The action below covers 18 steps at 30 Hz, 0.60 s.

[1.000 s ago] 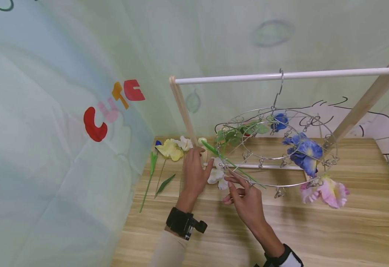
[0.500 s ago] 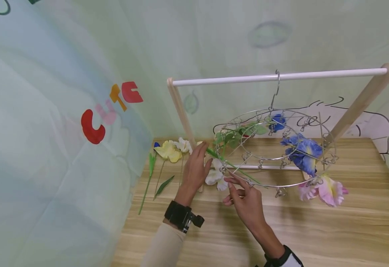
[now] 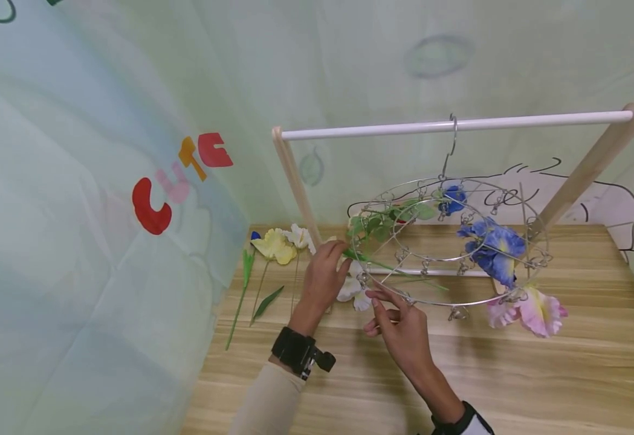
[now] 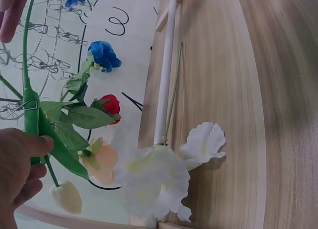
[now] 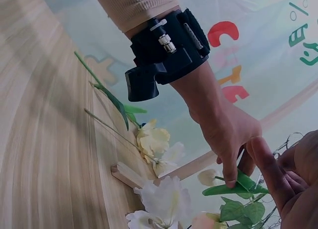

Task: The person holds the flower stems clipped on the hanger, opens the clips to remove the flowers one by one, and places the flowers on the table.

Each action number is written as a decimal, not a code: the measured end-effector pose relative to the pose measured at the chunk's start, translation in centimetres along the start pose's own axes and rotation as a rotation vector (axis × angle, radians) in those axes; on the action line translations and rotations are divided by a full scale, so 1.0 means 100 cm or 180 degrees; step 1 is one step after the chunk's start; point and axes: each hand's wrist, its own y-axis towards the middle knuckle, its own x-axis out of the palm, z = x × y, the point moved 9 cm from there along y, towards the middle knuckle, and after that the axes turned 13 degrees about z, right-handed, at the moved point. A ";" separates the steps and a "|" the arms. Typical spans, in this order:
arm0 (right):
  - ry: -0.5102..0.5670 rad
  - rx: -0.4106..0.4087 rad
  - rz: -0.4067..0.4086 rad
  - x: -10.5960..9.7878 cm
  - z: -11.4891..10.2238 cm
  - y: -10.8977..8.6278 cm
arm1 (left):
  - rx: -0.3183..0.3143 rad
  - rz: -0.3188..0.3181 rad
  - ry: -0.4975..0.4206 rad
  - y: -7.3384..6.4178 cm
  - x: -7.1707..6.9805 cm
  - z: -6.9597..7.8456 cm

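In the head view, my left hand (image 3: pixel 324 278) is beside the left rim of a hanging wire clip rack (image 3: pixel 398 257). Its thumb and fingers pinch the green leaf of a white artificial tulip (image 4: pixel 67 196), seen in the left wrist view. The long tulip stem (image 3: pixel 404 272) crosses the rack toward the right, with a clip at its leaf base. My right hand (image 3: pixel 404 326) is under the rack's front rim, fingers reaching forward and nothing seen between them. White flowers (image 3: pixel 353 290) are between my hands. A blue iris (image 3: pixel 493 248) and a pink flower (image 3: pixel 536 311) hang at the right.
A white bar (image 3: pixel 371 127) on a wooden stand (image 3: pixel 295 175) carries the rack. Left on the wooden table (image 3: pixel 512 386) lie a yellow flower (image 3: pixel 275 244) and a green stem (image 3: pixel 237 311). A blue rose (image 3: pixel 451 199) hangs at the rack's back.
My left hand has come slightly right and down, and the tulip's stem end has moved right through the rack. The right hand has stayed nearly still.
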 end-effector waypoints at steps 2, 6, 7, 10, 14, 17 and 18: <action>0.0065 -0.0017 0.0020 0.000 0.000 -0.001 | 0.0035 0.0035 -0.0031 0.000 0.000 0.003; 0.0121 -0.0056 0.0020 0.002 0.000 -0.004 | 0.0128 0.0078 -0.0022 -0.001 0.000 0.010; 0.0121 -0.0057 0.0007 0.003 0.000 -0.005 | 0.0142 0.0074 -0.0015 -0.002 0.000 0.011; 0.0094 -0.0041 -0.0049 0.005 0.001 -0.007 | 0.0173 0.0002 0.0009 -0.005 0.002 0.015; 0.0067 0.0012 -0.0171 0.011 0.003 -0.010 | 0.0219 -0.0054 -0.0006 -0.009 0.002 0.022; 0.0095 -0.0042 -0.0285 0.016 0.001 -0.013 | 0.0273 -0.0018 -0.0032 -0.010 0.001 0.029; 0.0108 -0.0087 -0.0325 0.018 0.000 -0.014 | 0.0294 -0.0004 -0.0044 -0.011 0.001 0.031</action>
